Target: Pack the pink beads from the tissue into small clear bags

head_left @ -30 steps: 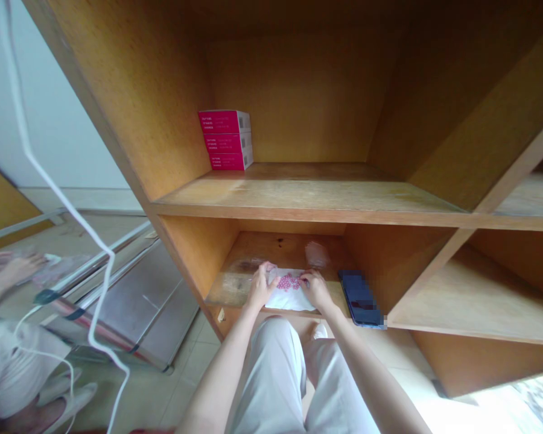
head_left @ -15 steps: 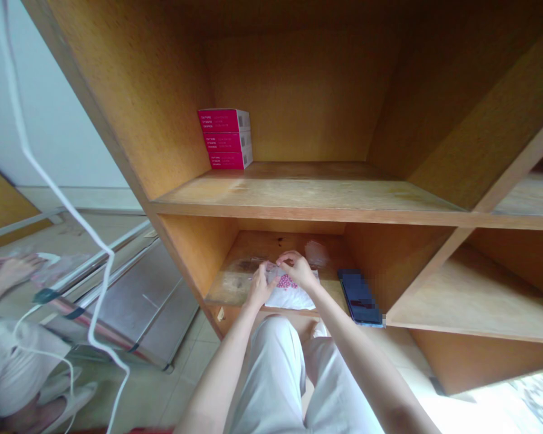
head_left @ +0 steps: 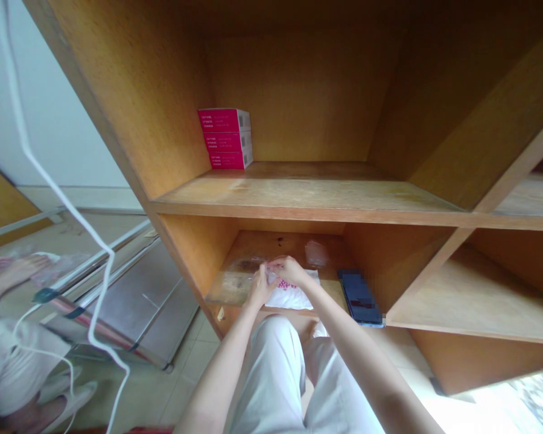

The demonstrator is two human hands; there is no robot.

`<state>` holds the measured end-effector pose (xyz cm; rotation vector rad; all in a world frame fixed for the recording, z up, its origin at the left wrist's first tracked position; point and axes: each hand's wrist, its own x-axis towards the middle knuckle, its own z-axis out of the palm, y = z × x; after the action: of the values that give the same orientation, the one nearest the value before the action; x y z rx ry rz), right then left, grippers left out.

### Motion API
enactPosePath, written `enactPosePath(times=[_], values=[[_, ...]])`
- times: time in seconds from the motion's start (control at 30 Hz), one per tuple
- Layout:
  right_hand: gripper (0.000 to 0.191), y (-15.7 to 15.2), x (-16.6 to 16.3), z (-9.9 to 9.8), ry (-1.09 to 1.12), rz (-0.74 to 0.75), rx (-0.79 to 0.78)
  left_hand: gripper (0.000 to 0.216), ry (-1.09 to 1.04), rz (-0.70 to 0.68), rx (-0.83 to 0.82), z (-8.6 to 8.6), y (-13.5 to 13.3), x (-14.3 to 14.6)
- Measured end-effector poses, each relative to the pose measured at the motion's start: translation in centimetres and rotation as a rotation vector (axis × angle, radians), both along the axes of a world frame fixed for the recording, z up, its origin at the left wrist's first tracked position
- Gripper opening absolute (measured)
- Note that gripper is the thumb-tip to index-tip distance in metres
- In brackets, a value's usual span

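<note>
A white plastic packet with a pink pattern (head_left: 290,299) lies at the front of the lower shelf compartment. My left hand (head_left: 259,289) is closed at its upper left edge, pinching the clear plastic. Close beside it, my right hand (head_left: 290,270) reaches over the packet from the right with curled fingers. Its fingertips meet those of my left hand at the same corner, and what lies between them is largely hidden. My right hand covers part of the pink pattern.
A dark phone (head_left: 361,298) lies right of the packet. A small clear plastic piece (head_left: 315,253) rests behind it. Three stacked pink boxes (head_left: 226,140) stand on the upper shelf. A white cable (head_left: 63,196) hangs at left, before a metal-framed cart (head_left: 136,301) and another person's hand (head_left: 25,268).
My right hand has shifted left, bringing its fingertips against my left hand's at the packet's corner. My left hand has hardly moved.
</note>
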<state>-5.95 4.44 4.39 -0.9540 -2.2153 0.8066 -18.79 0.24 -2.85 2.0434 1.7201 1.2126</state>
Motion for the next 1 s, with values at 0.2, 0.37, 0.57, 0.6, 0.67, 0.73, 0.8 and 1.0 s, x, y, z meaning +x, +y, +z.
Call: enactPosePath(times=[0.2,0.37,0.57,0.6,0.67,0.73,0.8,1.0], values=[[0.023,-0.3,0.2,0.2,0.071,-0.001,-0.025,0.045,0.001,0.013,-0.009,0.2,-0.2,0.0],[0.026,0.5,2.3,-0.7,0.173,-0.165,-0.03,0.043,-0.004,-0.024,0.044,0.6,-0.3,0.1],[0.022,1.9,6.0,-3.1,-0.107,-0.272,-0.044,0.038,-0.029,-0.038,0.075,0.8,-0.5,0.3],[0.022,2.1,6.4,-3.4,-0.164,-0.272,-0.036,0.038,-0.032,-0.042,0.077,0.8,-0.5,0.3],[0.021,2.2,6.9,-4.1,-0.262,-0.262,-0.007,0.038,-0.032,-0.04,0.076,0.8,-0.5,0.3],[0.021,2.3,7.2,-4.6,-0.326,-0.257,0.029,0.039,-0.027,-0.028,0.072,0.7,-0.5,0.3],[0.02,2.2,7.3,-4.9,-0.368,-0.263,0.061,0.04,-0.022,-0.026,0.065,0.6,-0.4,0.3],[0.017,1.9,7.2,-5.3,-0.415,-0.243,0.116,0.042,-0.006,-0.014,0.065,0.4,-0.4,0.2]])
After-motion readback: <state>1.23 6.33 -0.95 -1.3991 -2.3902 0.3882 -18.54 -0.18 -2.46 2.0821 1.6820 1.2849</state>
